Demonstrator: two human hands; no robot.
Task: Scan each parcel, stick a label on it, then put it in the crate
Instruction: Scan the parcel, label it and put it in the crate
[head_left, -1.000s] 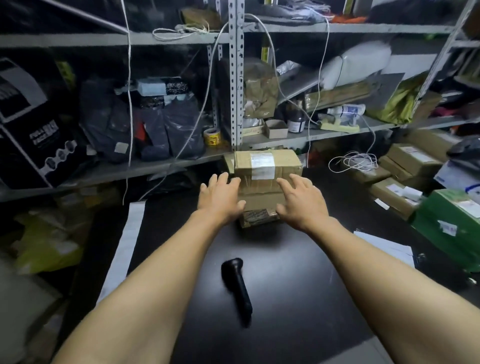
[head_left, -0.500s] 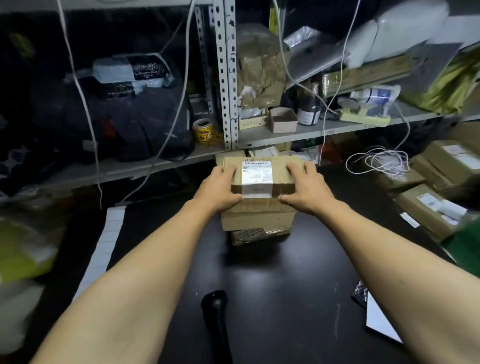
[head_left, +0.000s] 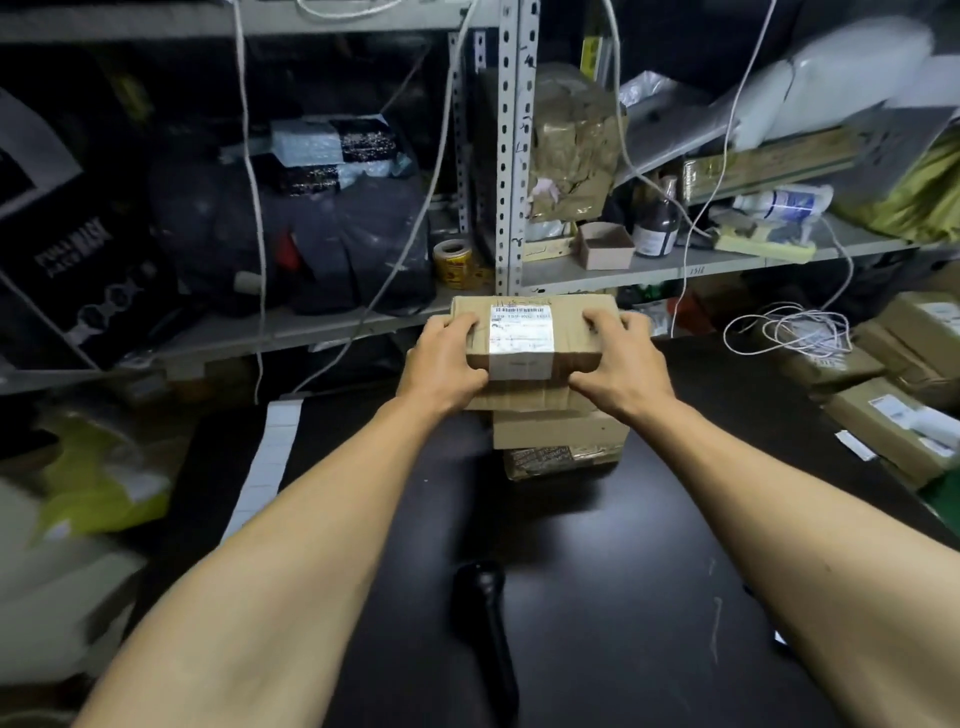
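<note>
Cardboard parcel (head_left: 530, 332), the top one of a stack, is now gripped at both ends: the left hand (head_left: 441, 364) wraps its left end with the thumb on the front face, and the right hand (head_left: 618, 358) clamps the right end the same way. Both hands are closed on the parcel, well apart from each other, with the parcel between them. It appears lifted slightly and tipped toward the camera, though contact with the box below (head_left: 558, 428) cannot be ruled out. A white shipping label (head_left: 521, 340) with a barcode faces upward on the parcel.

Compared with one second earlier, the hands have gone from open and reaching in front of the stack to a full two-sided grip; half a second earlier they had just settled on the parcel's ends, and it now sits higher relative to the stack. The stack has not shifted on the tabletop (head_left: 597, 545).

Judgement: pick-up of this parcel is under way; scanning is not yet begun. The black scanner (head_left: 485, 618) lies untouched on the tabletop, nearer the person than the stack. A strip of blank labels (head_left: 265, 467) lies left of the stack. No crate can be identified with certainty.
</note>
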